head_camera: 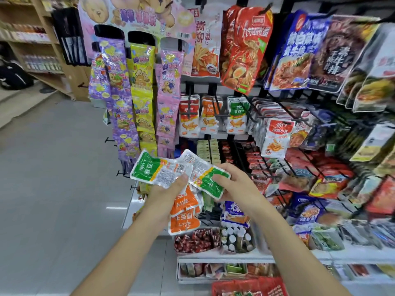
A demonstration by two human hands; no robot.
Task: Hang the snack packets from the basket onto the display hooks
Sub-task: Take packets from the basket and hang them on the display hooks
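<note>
Our right hand pinched a green packet, its long axis slanting up-left. Our left hand gripped a second green packet above orange packets. Farther off, straight above the right hand, we saw the hung green packets, nearer that hand.

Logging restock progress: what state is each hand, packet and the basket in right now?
left hand, grips a green packet
right hand, grips second green packet
orange packets, bunched below left hand, not hung
hung green packets, on middle-row hook
red basket, holds packets
</note>
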